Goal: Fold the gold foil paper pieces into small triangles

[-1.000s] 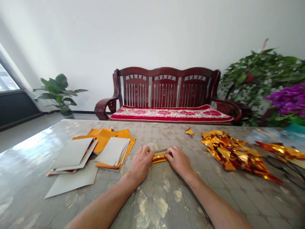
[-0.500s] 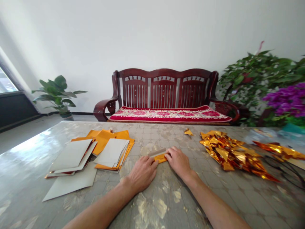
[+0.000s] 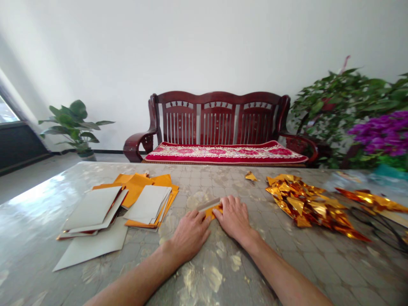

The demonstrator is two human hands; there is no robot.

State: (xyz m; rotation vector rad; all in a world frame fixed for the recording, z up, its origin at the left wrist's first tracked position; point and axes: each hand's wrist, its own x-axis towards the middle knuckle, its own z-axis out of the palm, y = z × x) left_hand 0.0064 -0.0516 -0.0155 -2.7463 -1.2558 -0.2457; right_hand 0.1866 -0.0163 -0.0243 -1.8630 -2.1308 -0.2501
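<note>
A small piece of orange and grey paper (image 3: 209,206) lies folded on the table in front of me. My left hand (image 3: 190,233) has its fingers closed on the left end of this paper. From the other side, my right hand (image 3: 234,216) grips it, with the thumb pressed on the orange part near the left fingertips. Both hands rest on the table and cover much of the paper. To the left is a stack of grey-backed sheets (image 3: 149,204) with orange faces showing at the edges.
More grey sheets (image 3: 92,208) and orange sheets (image 3: 135,187) spread over the left of the patterned table (image 3: 216,263). Shiny gold folded pieces (image 3: 298,204) pile up at the right, near a black cable (image 3: 379,225). Beyond stands a wooden bench (image 3: 218,123).
My right hand has shifted slightly left along the paper, its thumb now nearer my left fingers. Less orange shows between the hands. The view has moved slightly.
</note>
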